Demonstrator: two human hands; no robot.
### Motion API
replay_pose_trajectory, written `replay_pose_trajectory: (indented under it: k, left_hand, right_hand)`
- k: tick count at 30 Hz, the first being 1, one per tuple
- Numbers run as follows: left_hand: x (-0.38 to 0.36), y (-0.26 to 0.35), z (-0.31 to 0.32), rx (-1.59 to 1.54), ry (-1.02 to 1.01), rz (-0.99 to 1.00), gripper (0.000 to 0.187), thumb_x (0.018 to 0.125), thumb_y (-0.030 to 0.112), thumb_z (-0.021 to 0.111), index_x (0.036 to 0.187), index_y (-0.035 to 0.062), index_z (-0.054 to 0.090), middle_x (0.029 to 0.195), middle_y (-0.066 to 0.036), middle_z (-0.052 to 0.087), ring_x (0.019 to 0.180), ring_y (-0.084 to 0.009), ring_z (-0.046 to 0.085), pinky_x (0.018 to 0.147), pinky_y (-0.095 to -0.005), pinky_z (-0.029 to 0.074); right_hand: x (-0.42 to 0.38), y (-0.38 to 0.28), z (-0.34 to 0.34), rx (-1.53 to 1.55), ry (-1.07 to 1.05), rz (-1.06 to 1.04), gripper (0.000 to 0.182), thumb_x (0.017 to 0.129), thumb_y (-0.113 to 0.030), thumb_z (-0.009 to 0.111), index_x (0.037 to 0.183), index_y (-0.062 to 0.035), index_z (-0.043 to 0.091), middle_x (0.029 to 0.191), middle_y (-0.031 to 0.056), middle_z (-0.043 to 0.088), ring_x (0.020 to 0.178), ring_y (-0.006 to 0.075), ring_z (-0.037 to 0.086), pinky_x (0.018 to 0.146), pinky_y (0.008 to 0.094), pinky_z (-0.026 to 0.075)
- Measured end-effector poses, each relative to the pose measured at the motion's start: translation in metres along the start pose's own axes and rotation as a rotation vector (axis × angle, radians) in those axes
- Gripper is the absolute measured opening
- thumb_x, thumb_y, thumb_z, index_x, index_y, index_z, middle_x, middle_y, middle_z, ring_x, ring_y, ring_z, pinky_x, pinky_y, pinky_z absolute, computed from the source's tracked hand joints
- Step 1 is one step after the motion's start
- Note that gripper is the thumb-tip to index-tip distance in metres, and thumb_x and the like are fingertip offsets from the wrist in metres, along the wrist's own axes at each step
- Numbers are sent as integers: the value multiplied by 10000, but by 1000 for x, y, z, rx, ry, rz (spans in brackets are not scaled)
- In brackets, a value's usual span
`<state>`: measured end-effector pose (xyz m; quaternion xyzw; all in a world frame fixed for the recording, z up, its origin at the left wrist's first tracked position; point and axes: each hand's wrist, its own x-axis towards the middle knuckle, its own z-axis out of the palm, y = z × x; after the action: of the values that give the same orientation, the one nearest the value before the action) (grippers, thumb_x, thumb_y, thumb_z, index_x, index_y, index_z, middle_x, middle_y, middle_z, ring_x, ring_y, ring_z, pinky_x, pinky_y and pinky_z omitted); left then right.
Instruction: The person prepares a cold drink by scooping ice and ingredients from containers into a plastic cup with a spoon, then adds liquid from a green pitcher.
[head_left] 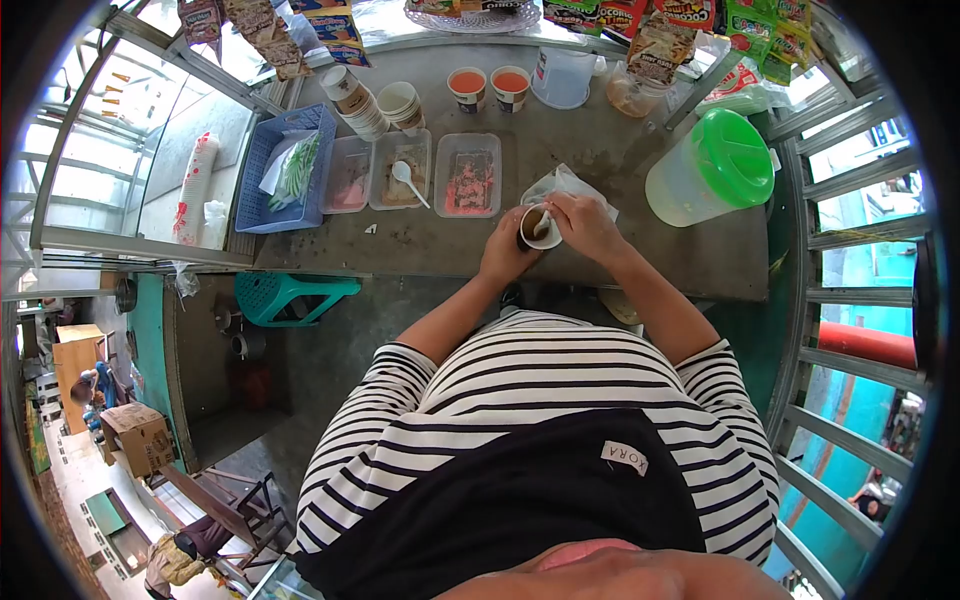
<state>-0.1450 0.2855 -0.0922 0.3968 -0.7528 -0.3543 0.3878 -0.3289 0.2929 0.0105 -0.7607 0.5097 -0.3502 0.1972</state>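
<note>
A paper cup (538, 228) with brown contents stands near the table's front edge. My left hand (507, 245) is wrapped round its left side. Over the cup's right rim, my right hand (585, 225) has its fingers pinched on a white spoon-like piece (543, 226) that dips into the cup. A crumpled clear plastic bag (566, 184) lies just behind my right hand. To the left is a clear tub (468, 176) with pink-red pieces, and beside it another tub (385, 190) with a white spoon (409, 182) on it.
Two cups of orange drink (467, 88) stand at the back, near stacked paper cups (400, 104) and a clear container (562, 80). A green-lidded jug (708, 170) is on the right, a blue basket (284, 168) on the left. Packets hang above. A green stool (290, 298) is below.
</note>
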Motion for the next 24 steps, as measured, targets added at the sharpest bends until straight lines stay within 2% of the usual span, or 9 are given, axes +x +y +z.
replay_pose_trajectory:
  k: [5, 7, 11, 13, 17, 20, 24]
  left_hand:
    - [0, 3, -3, -5, -3, -4, 681, 706, 129, 814, 1318, 88, 520, 1309, -154, 583, 1217, -367, 565, 1015, -424, 471]
    - [-1, 1, -3, 10, 1, 1, 665, 719, 145, 811, 1314, 92, 518, 1317, -162, 576, 1211, -380, 567, 1007, -427, 478]
    - [-1, 1, -1, 6, -4, -17, 684, 703, 135, 813, 1318, 86, 517, 1322, -156, 577, 1225, -367, 559, 1021, -429, 470]
    - [-1, 1, -2, 3, 0, -37, 693, 692, 124, 816, 1318, 81, 521, 1316, -153, 582, 1235, -357, 554, 1029, -429, 464]
    - [-2, 1, -2, 0, -20, -54, 700, 694, 123, 811, 1326, 82, 513, 1317, -154, 580, 1242, -358, 549, 1038, -427, 455]
    - [-1, 3, -3, 1, -24, -48, 712, 692, 121, 810, 1334, 83, 505, 1324, -151, 576, 1251, -354, 544, 1046, -425, 448]
    - [-1, 3, -3, -10, -40, -74, 744, 681, 123, 818, 1350, 84, 494, 1344, -151, 565, 1271, -350, 533, 1059, -426, 441]
  right_hand:
    - [0, 8, 5, -3, 90, 30, 136, 946, -153, 601, 907, -25, 625, 767, 209, 653, 748, 409, 651, 659, 479, 496]
    - [-2, 8, 4, -103, 54, -5, 115, 947, -109, 598, 958, -7, 649, 803, 181, 678, 749, 374, 667, 672, 432, 510]
    - [-7, 6, 10, -11, 92, 59, 108, 944, -98, 599, 959, -6, 653, 785, 164, 681, 740, 356, 676, 668, 425, 513]
    - [-6, 7, 10, 14, 169, 81, 144, 947, -148, 602, 901, -15, 627, 761, 218, 645, 745, 419, 642, 645, 489, 482]
    - [-9, 10, 16, 29, 122, 144, 141, 946, -142, 599, 899, -13, 631, 764, 209, 653, 741, 416, 647, 646, 480, 486]
    - [-8, 17, 19, 105, 253, 169, 122, 945, -125, 593, 916, -19, 647, 767, 201, 662, 739, 409, 654, 650, 469, 496]
    - [-6, 18, 15, 113, 182, 151, 118, 943, -109, 588, 940, -20, 664, 770, 199, 667, 741, 405, 659, 658, 458, 505]
